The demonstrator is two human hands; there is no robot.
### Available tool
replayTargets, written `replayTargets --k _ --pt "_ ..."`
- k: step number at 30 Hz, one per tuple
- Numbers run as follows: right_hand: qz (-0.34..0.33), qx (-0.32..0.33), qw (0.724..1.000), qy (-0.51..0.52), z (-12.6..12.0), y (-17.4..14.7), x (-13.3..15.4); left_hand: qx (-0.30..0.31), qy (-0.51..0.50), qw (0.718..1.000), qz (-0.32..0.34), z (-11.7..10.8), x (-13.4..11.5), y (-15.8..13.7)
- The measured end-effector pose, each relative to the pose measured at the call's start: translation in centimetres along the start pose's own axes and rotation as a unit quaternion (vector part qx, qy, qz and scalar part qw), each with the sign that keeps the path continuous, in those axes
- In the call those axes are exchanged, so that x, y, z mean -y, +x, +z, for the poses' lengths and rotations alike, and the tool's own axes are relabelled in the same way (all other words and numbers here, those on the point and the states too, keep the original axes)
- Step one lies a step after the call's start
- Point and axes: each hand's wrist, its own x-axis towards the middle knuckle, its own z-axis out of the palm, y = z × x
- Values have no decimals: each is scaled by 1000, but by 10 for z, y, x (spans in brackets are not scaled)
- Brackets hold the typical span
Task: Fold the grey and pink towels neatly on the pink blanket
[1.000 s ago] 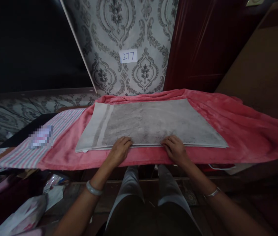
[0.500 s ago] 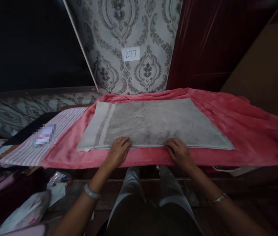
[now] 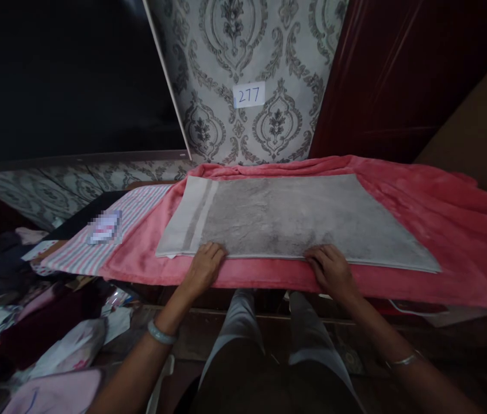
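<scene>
A grey towel, folded into a flat rectangle, lies on a pink plush blanket. Pale and darker bands cross the towel's left end. My left hand grips its near edge close to those bands, fingers curled over the top. Farther right along that same edge, my right hand has its fingers on top and the thumb at the rim. The undersides of both grips are hidden.
A striped cloth lies left of the blanket, with a blurred-out item on it. Behind stand a dark television and a patterned wall bearing a paper marked 277. Bags and clothes are piled at lower left.
The view has swung left, so everything appears farther right. My left hand has slid left along the towel's near edge, widening the gap between my hands. The towel still lies flat.
</scene>
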Motion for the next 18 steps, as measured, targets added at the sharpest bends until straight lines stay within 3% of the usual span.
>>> replayTargets --k 5,9,18 --pt "-11 22 999 -30 -5 0 -3 -16 -11 1000 -3 -5 3 -3" --pt "3 28 996 -82 -24 -4 -20 -51 -26 998 -24 -9 10 -8" --pt "43 20 993 -105 -57 -22 -45 -51 -33 997 -56 -11 18 -9"
